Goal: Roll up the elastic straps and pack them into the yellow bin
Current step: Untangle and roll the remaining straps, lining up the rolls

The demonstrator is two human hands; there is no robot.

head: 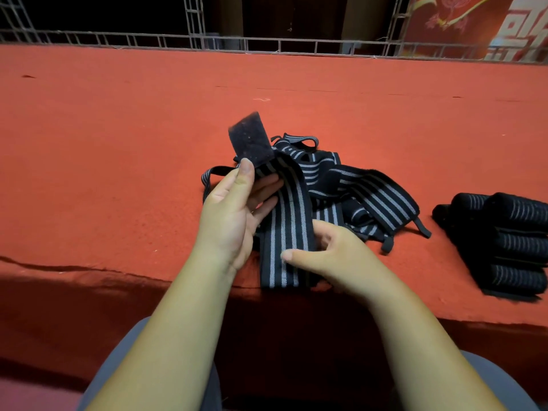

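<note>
A black elastic strap with grey stripes [289, 221] runs between my two hands above the red table's front edge. My left hand [234, 209] pinches its upper end just below the fuzzy black fastening patch [252, 139], which sticks up. My right hand [329, 253] grips the strap's lower part, thumb across the stripes. Behind them lies a loose pile of several more striped straps [355, 188]. At the right sit several rolled-up straps [510, 241] packed side by side. No yellow bin is in view.
The red cloth-covered table [118, 158] stretches far back to a metal truss frame [195, 40]. Its front edge [89, 271] drops off near my lap. A red banner [474, 22] hangs at the back right.
</note>
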